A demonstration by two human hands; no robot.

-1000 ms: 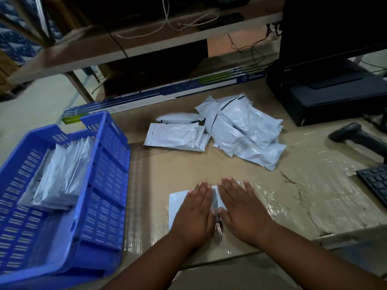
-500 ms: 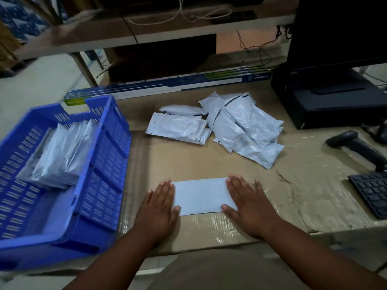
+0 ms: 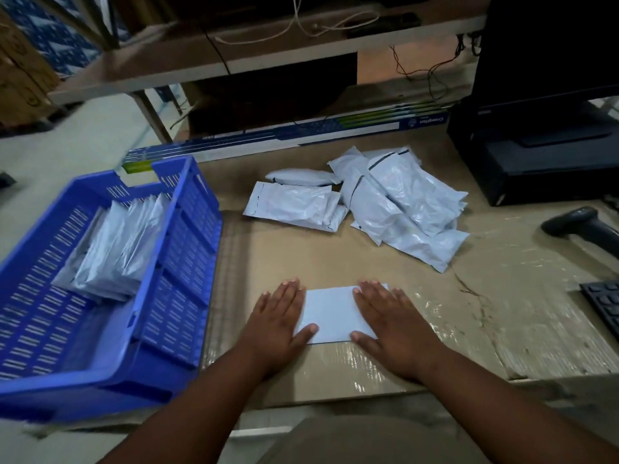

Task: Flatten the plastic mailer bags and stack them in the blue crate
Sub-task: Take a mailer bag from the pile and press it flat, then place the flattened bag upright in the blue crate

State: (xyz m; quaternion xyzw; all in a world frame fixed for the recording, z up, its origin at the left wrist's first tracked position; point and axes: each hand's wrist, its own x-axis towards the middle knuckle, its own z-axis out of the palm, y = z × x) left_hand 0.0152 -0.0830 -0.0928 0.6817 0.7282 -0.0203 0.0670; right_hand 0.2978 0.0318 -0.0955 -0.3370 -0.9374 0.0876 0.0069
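Note:
A flat pale mailer bag [image 3: 331,313] lies on the cardboard-covered table near the front edge. My left hand [image 3: 278,324] presses flat on its left end, fingers straight. My right hand [image 3: 392,324] presses flat on its right end the same way. A loose pile of crumpled mailer bags [image 3: 395,205] sits farther back on the table. The blue crate [image 3: 187,256] stands at the left, with several flattened bags [image 3: 117,249] stacked inside it.
A black barcode scanner [image 3: 576,222] and a keyboard corner [image 3: 603,303] lie at the right. A black monitor base and box [image 3: 542,162] stand at the back right. A long printed carton [image 3: 301,135] runs along the table's back edge under a shelf.
My hands slid apart from the bag's middle to its ends, then came slightly back inward over the bag. The view shifted a little.

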